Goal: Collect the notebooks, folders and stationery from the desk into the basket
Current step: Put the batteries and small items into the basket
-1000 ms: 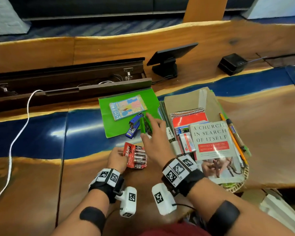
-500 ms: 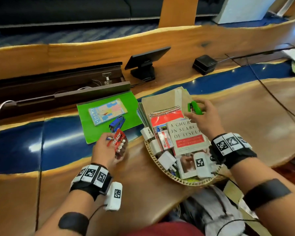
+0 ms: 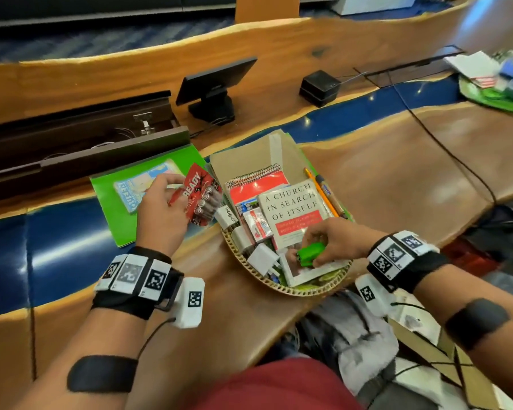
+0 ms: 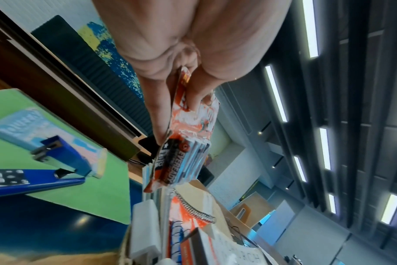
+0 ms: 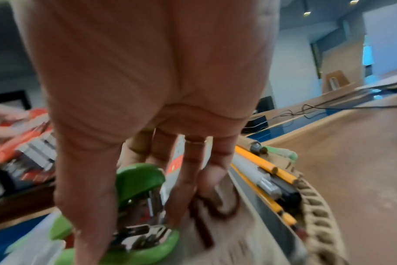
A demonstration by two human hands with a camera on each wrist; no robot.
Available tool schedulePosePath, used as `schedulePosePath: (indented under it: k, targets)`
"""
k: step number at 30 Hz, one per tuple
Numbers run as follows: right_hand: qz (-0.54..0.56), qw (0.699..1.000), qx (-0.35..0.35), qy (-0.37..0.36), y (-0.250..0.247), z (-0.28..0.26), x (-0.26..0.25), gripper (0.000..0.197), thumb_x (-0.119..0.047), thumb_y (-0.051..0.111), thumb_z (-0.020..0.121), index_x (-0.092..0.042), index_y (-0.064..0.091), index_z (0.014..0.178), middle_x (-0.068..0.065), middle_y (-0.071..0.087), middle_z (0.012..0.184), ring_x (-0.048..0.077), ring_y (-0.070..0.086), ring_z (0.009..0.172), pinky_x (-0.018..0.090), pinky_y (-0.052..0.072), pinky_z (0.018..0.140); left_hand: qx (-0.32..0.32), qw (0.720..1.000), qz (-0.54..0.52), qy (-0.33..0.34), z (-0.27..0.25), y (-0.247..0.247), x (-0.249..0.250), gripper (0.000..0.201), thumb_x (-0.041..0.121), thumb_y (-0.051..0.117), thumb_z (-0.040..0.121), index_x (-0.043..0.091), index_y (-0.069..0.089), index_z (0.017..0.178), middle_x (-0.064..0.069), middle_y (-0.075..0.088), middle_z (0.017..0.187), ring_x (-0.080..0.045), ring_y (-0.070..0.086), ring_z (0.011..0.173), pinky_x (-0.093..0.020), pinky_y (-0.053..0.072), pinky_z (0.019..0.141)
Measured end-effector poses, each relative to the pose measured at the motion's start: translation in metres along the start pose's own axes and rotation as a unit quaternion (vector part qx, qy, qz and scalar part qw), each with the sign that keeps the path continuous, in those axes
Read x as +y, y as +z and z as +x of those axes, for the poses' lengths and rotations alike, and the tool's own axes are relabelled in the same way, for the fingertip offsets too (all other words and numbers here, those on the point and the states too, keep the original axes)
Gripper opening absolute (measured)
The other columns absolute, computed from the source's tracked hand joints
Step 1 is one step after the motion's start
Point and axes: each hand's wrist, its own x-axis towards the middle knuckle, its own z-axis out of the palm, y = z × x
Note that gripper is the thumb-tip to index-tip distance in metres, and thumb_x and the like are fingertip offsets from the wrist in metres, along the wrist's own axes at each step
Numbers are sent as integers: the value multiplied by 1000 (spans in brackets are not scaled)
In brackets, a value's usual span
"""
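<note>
A woven basket [image 3: 282, 287] sits at the desk's near edge, packed with a grey book [image 3: 293, 210], a red spiral notebook [image 3: 258, 186], pencils [image 3: 323, 193] and white boxes. My right hand [image 3: 323, 247] grips a green stapler [image 3: 310, 253] [image 5: 136, 202] and holds it on the book's near end inside the basket. My left hand [image 3: 166, 208] pinches a red pack of batteries [image 3: 200, 195] [image 4: 184, 154] in the air just left of the basket. A green folder [image 3: 122, 220] with a light-blue booklet [image 3: 131, 192] lies further left. A blue stapler [image 4: 45, 161] rests on the folder.
Behind the folder runs a dark open cable trough [image 3: 71, 137]. A small black monitor [image 3: 214, 84] and a black box [image 3: 319, 87] stand beyond the basket, with a cable [image 3: 444, 149] across the wood to the right. Papers and green items [image 3: 501, 81] lie far right.
My right hand carried the green stapler from the basket's far side down onto the book's near end. My left hand lifted the battery pack up and right, next to the basket.
</note>
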Motion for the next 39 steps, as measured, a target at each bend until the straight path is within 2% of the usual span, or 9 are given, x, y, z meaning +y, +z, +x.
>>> schedulePosePath:
  k: [5, 19, 22, 25, 27, 30, 33, 36, 39]
  targets:
    - [-76, 996, -54, -1, 20, -8, -3, 36, -29, 86, 63, -40, 64, 90, -12, 63, 97, 11, 57, 88, 28, 49, 76, -25, 1000, -12, 12, -1, 14, 13, 41, 0, 53, 93, 40, 59, 88, 0, 73, 89, -23, 71, 81, -54, 58, 74]
    - [-105, 991, -81, -29, 17, -10, -9, 50, -49, 86, 60, -38, 66, 104, -16, 62, 99, 6, 57, 89, 18, 39, 65, -74, 997, -16, 18, -8, 32, 13, 42, 2, 53, 96, 44, 58, 90, -4, 74, 97, -22, 72, 88, -53, 59, 76]
    - [-5, 999, 12, -34, 2, -8, -15, 42, -57, 80, 66, -37, 66, 100, -18, 63, 93, 0, 59, 84, 22, 47, 70, -71, 997, -21, 30, -8, 33, 18, 49, 0, 52, 95, 48, 58, 89, -2, 73, 101, -19, 71, 92, -51, 59, 77]
    - [74, 980, 175, -65, -18, 2, -30, 38, -48, 67, 84, -33, 60, 118, -14, 63, 104, 3, 60, 90, 33, 52, 84, -84, 995, -31, 52, -6, 35, 31, 48, -1, 51, 96, 46, 58, 91, 3, 71, 103, -15, 69, 100, -48, 59, 81]
    - [143, 955, 242, -92, -34, 12, -42, 47, -39, 62, 91, -32, 49, 136, -10, 59, 120, 5, 59, 100, 30, 52, 89, -103, 992, -35, 62, -3, 39, 40, 45, -3, 49, 96, 41, 57, 92, 6, 71, 102, -12, 69, 98, -43, 60, 78]
    - [193, 943, 236, -134, -55, 25, -60, 63, -32, 62, 92, -35, 32, 147, -9, 50, 137, 2, 51, 116, 18, 46, 89, -128, 987, -19, 90, 4, 46, 55, 45, -1, 49, 97, 43, 56, 91, 2, 69, 108, -14, 68, 101, -40, 61, 74]
    - [200, 943, 206, -166, -71, 36, -75, 51, -17, 66, 90, -28, 46, 135, -14, 60, 117, -8, 56, 100, 8, 46, 77, -128, 986, -1, 108, 17, 52, 63, 42, 3, 52, 97, 45, 55, 93, 1, 68, 111, -16, 66, 106, -42, 61, 74]
    - [234, 938, 204, -155, -80, 47, -80, 25, -14, 67, 90, -34, 57, 101, -9, 66, 98, 5, 65, 84, 20, 53, 72, -100, 991, -21, 88, 31, 56, 64, 28, 7, 56, 96, 33, 56, 104, 8, 67, 105, -11, 68, 96, -39, 61, 70]
    - [276, 932, 198, -127, -82, 58, -78, 23, -13, 66, 90, -33, 56, 93, -4, 68, 94, 8, 66, 79, 28, 58, 70, -91, 993, -71, 16, 37, 61, 56, 30, 10, 60, 95, 23, 49, 120, 6, 65, 98, -10, 68, 86, -34, 62, 69]
